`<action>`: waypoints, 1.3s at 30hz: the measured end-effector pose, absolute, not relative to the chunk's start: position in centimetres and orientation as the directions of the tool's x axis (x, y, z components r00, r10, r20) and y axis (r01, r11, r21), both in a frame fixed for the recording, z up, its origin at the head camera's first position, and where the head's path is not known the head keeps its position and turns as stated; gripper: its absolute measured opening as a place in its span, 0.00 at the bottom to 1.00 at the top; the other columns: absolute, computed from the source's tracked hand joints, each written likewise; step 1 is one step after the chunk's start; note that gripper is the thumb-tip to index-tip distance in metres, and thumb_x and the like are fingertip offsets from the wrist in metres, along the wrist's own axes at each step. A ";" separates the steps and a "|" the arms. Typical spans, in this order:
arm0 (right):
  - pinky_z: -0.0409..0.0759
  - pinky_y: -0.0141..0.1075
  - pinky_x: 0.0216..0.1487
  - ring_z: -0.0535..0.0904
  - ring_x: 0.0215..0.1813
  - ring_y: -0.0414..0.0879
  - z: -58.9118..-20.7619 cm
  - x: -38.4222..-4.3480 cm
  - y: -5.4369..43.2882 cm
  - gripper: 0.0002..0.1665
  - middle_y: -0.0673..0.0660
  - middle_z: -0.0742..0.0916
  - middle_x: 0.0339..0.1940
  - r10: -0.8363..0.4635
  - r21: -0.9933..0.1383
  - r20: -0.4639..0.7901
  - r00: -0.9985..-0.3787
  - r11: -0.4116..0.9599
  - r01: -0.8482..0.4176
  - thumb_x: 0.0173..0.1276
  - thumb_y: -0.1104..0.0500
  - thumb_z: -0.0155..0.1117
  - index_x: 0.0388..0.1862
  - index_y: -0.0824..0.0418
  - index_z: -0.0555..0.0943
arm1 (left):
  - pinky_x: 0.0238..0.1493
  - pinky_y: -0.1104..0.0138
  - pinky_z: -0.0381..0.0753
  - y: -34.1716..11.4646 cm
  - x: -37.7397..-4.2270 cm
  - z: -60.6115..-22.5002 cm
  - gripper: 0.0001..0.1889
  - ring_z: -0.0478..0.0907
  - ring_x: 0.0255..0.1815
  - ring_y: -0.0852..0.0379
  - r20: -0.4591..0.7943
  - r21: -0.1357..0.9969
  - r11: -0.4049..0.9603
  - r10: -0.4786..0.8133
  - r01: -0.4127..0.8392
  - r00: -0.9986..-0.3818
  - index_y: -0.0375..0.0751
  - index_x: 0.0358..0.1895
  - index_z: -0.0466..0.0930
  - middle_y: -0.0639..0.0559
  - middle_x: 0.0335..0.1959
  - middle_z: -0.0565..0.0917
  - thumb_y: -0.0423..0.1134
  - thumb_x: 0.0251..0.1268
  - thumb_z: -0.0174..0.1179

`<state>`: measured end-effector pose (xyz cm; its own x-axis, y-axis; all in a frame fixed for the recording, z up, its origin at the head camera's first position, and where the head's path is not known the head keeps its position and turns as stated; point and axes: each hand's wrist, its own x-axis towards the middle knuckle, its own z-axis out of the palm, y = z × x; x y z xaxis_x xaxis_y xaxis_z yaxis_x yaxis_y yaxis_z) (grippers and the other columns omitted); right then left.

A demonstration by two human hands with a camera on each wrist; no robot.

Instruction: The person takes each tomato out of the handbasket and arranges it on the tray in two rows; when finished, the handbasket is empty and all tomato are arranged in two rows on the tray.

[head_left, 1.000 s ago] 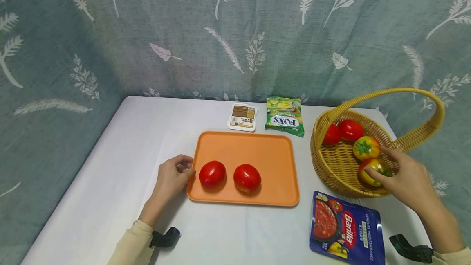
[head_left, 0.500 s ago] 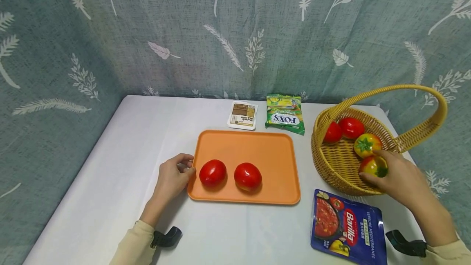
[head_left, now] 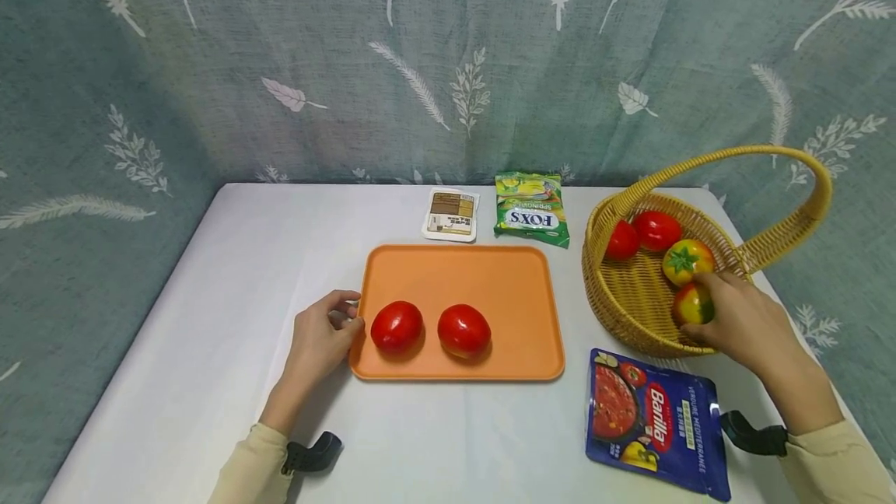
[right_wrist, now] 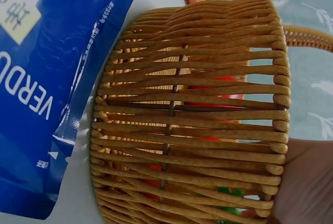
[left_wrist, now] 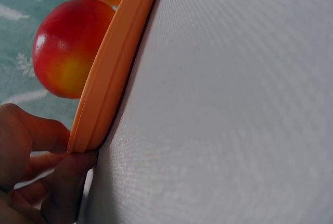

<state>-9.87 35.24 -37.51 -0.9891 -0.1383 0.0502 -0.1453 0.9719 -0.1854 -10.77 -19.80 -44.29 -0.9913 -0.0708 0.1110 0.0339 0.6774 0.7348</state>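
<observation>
In the head view my left hand [head_left: 318, 337] pinches the left rim of an orange tray [head_left: 521, 309]; the left wrist view shows thumb and fingers at its corner [left_wrist: 86, 143]. Two glossy red tomatoes [head_left: 397, 327] lie on the tray, yellowish underneath in the left wrist view. My right hand [head_left: 745, 325] reaches over the near right rim of a wicker basket [head_left: 600, 286] and grips a red-and-yellow tomato [head_left: 689, 306] inside. Beside it sit another tomato with a green star-shaped top [head_left: 688, 261] and two red ones [head_left: 657, 230]. Basket weave hides most of the right hand in the right wrist view.
A blue Barilla sauce pouch [head_left: 654, 422] lies in front of the basket. Behind the tray are a small white-edged packet [head_left: 451, 215] and a green Fox's bag [head_left: 532, 210]. The basket's tall handle [head_left: 756, 152] arches up to the right. A patterned curtain backs the table.
My right hand has moved slightly inward and its fingers have closed round the red-and-yellow tomato. The left hand stays at the tray's rim. The head view has shifted a little.
</observation>
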 end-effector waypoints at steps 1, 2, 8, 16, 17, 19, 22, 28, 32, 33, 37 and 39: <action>0.77 0.59 0.33 0.77 0.37 0.65 -37.5 -10.0 35.2 0.47 0.76 0.80 0.44 -0.137 -0.184 0.045 -0.990 0.972 -0.143 0.45 0.52 0.83 0.56 0.78 0.73 | 0.27 0.70 0.76 -19.8 -10.8 -44.3 0.16 0.77 0.29 0.54 0.112 0.736 0.677 -0.069 0.036 -0.991 0.38 0.51 0.84 0.48 0.33 0.83 0.28 0.57 0.63; 0.77 0.59 0.33 0.77 0.36 0.65 -37.4 -10.0 35.2 0.46 0.76 0.80 0.43 -0.135 -0.184 0.040 -0.990 0.973 -0.140 0.45 0.52 0.83 0.56 0.78 0.73 | 0.27 0.70 0.76 -19.9 -10.8 -44.3 0.16 0.77 0.29 0.54 0.113 0.736 0.676 -0.068 0.037 -0.991 0.38 0.51 0.84 0.48 0.33 0.83 0.28 0.57 0.63; 0.77 0.59 0.34 0.77 0.35 0.64 -37.5 -10.0 35.2 0.44 0.74 0.80 0.41 -0.139 -0.187 0.048 -0.989 0.972 -0.145 0.46 0.53 0.82 0.55 0.78 0.73 | 0.27 0.70 0.76 -19.9 -10.9 -44.4 0.16 0.77 0.28 0.54 0.106 0.740 0.671 -0.069 0.032 -0.992 0.38 0.51 0.83 0.48 0.33 0.83 0.28 0.57 0.63; 0.75 0.61 0.36 0.75 0.39 0.67 -37.8 -9.5 34.9 0.44 0.74 0.79 0.43 -0.137 -0.232 0.136 -0.981 0.958 -0.166 0.46 0.54 0.83 0.58 0.74 0.74 | 0.28 0.70 0.76 -20.0 -10.9 -44.5 0.16 0.77 0.28 0.54 0.104 0.746 0.665 -0.063 0.036 -0.993 0.38 0.51 0.83 0.48 0.33 0.83 0.28 0.58 0.63; 0.75 0.61 0.36 0.75 0.40 0.68 -37.7 -9.4 34.9 0.44 0.74 0.78 0.44 -0.132 -0.234 0.149 -0.980 0.958 -0.164 0.47 0.54 0.83 0.59 0.73 0.74 | 0.28 0.70 0.76 -20.0 -10.9 -44.5 0.16 0.77 0.28 0.54 0.105 0.746 0.664 -0.061 0.038 -0.993 0.38 0.51 0.83 0.48 0.33 0.83 0.28 0.58 0.63; 0.74 0.61 0.36 0.75 0.40 0.68 -37.7 -9.2 34.8 0.43 0.74 0.78 0.45 -0.124 -0.239 0.175 -0.977 0.957 -0.164 0.47 0.54 0.82 0.59 0.72 0.75 | 0.27 0.70 0.76 -20.0 -11.0 -44.5 0.16 0.77 0.28 0.54 0.109 0.748 0.662 -0.059 0.043 -0.992 0.38 0.51 0.83 0.48 0.33 0.83 0.28 0.57 0.63; 0.74 0.60 0.34 0.75 0.40 0.68 -37.3 -8.9 34.6 0.43 0.74 0.78 0.46 -0.114 -0.236 0.198 -0.974 0.958 -0.160 0.49 0.52 0.81 0.60 0.72 0.75 | 0.27 0.70 0.76 -20.0 -10.9 -44.5 0.16 0.77 0.28 0.54 0.107 0.748 0.663 -0.061 0.040 -0.992 0.38 0.51 0.83 0.48 0.33 0.83 0.28 0.58 0.63; 0.74 0.58 0.30 0.75 0.37 0.67 -36.4 -8.5 34.1 0.44 0.72 0.77 0.45 -0.110 -0.229 0.244 -0.964 0.959 -0.168 0.49 0.51 0.81 0.61 0.71 0.75 | 0.27 0.70 0.77 -20.1 -10.9 -44.6 0.16 0.77 0.29 0.54 0.099 0.749 0.661 -0.063 0.033 -0.993 0.38 0.52 0.83 0.47 0.34 0.83 0.28 0.58 0.63; 0.74 0.59 0.31 0.75 0.39 0.68 -35.8 -8.2 33.6 0.44 0.72 0.77 0.47 -0.119 -0.232 0.274 -0.954 0.955 -0.186 0.48 0.53 0.82 0.62 0.71 0.75 | 0.27 0.70 0.76 -20.1 -10.9 -44.6 0.16 0.77 0.29 0.54 0.100 0.752 0.658 -0.063 0.034 -0.993 0.38 0.51 0.83 0.48 0.34 0.83 0.28 0.58 0.63; 0.74 0.60 0.31 0.76 0.39 0.69 -35.7 -8.2 33.5 0.45 0.72 0.77 0.48 -0.119 -0.235 0.278 -0.953 0.954 -0.187 0.48 0.53 0.82 0.63 0.71 0.75 | 0.28 0.70 0.76 -20.1 -10.9 -44.5 0.16 0.77 0.29 0.54 0.100 0.752 0.658 -0.064 0.033 -0.993 0.38 0.51 0.83 0.48 0.34 0.83 0.28 0.58 0.63; 0.74 0.60 0.31 0.75 0.40 0.69 -35.2 -7.9 33.0 0.48 0.72 0.77 0.50 -0.118 -0.243 0.298 -0.947 0.950 -0.195 0.48 0.54 0.82 0.66 0.70 0.73 | 0.28 0.70 0.76 -20.1 -10.9 -44.5 0.16 0.77 0.28 0.54 0.097 0.752 0.658 -0.061 0.033 -0.993 0.38 0.51 0.83 0.48 0.34 0.83 0.28 0.58 0.63; 0.74 0.60 0.32 0.75 0.42 0.68 -35.0 -7.7 32.8 0.48 0.72 0.78 0.51 -0.118 -0.248 0.310 -0.943 0.948 -0.200 0.48 0.54 0.81 0.66 0.70 0.72 | 0.28 0.70 0.76 -20.1 -10.9 -44.6 0.17 0.77 0.28 0.54 0.100 0.751 0.659 -0.061 0.035 -0.993 0.38 0.52 0.83 0.48 0.34 0.83 0.28 0.58 0.63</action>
<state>-7.75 32.78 -35.02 -0.9433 -0.1182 0.3101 -0.2005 0.9477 -0.2485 -10.85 -20.08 -44.56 -0.9931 -0.0611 0.0998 0.0350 0.6588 0.7515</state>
